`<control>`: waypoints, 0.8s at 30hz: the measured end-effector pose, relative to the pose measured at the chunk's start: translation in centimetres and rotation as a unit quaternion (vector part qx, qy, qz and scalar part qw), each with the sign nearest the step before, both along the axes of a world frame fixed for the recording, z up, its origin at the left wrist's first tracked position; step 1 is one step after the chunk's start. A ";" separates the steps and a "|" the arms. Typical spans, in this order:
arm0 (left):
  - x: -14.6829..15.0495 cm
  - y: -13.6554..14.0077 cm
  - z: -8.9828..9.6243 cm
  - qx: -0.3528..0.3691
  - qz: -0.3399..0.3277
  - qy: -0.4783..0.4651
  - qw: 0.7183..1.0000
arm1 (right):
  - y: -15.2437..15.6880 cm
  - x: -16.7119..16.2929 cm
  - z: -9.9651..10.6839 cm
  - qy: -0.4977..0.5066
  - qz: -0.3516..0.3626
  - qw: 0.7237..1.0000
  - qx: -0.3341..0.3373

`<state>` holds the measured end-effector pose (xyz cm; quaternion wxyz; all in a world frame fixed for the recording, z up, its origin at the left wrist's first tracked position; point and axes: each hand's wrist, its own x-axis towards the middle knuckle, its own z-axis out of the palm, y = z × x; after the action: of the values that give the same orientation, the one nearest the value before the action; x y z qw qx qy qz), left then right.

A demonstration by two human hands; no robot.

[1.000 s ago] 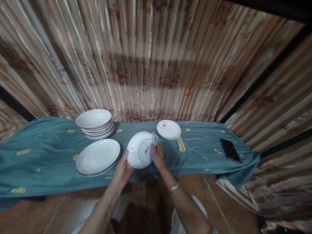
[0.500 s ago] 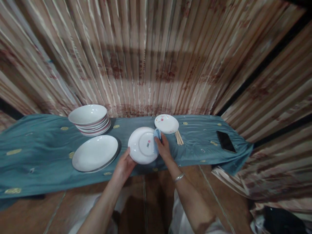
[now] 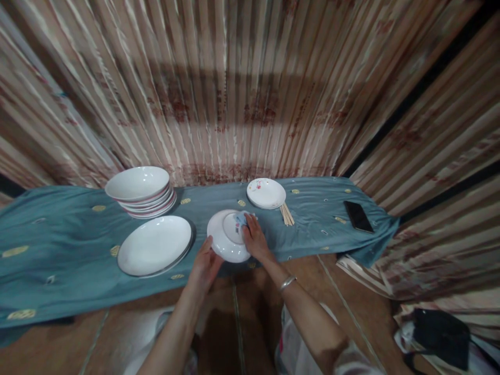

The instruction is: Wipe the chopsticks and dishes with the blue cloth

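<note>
A white plate (image 3: 222, 239) is held bottom up over the front of the cloth-covered table, its foot ring and a small printed mark showing. My left hand (image 3: 207, 260) grips its near left rim, thumb on the underside and the other fingers mostly hidden beneath. With my right hand (image 3: 254, 239) I press a light blue cloth (image 3: 240, 221) onto the plate's base, right of the middle. Left of the plate lie white oval plates (image 3: 156, 245), one on another. Behind them stands a stack of white bowls (image 3: 138, 185) with red-banded rims.
Small flower-printed plates (image 3: 267, 194) are stacked at the back, with several wooden chopsticks (image 3: 287, 214) beside them. A black phone (image 3: 358, 216) lies on the right of the teal tablecloth (image 3: 312, 234). Pleated curtains (image 3: 250, 104) hang behind, and a black bag (image 3: 441, 336) sits low at right.
My right hand has slid the cloth from the plate's right rim inward onto its base. The plate has tilted in my left hand. The view has shifted slightly.
</note>
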<state>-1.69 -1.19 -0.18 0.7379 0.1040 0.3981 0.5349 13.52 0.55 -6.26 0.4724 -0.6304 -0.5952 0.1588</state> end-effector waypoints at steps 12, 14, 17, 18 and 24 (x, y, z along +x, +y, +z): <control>-0.1 -0.3 0.5 0.092 -0.008 -0.005 0.996 | -5.4 -2.3 1.8 -0.044 0.045 0.998 0.003; -0.2 -0.2 0.2 0.119 -0.009 0.009 0.993 | -6.4 -3.1 2.3 -0.056 0.071 0.996 0.002; -0.2 -0.2 -0.3 0.136 0.007 0.060 0.989 | -7.4 -4.4 3.4 -0.103 0.113 0.988 0.021; -0.1 -0.3 -0.4 0.137 0.014 0.074 0.988 | -7.5 -4.6 3.8 -0.125 0.123 0.984 0.034; 0.8 -1.3 -0.3 0.218 -0.049 0.129 0.966 | -5.0 -4.0 6.9 -0.219 0.069 0.969 0.096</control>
<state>-0.86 -2.50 -0.49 0.6654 0.3496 0.3583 0.5537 9.50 -4.48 0.65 0.3770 -0.5590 -0.7384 -0.0093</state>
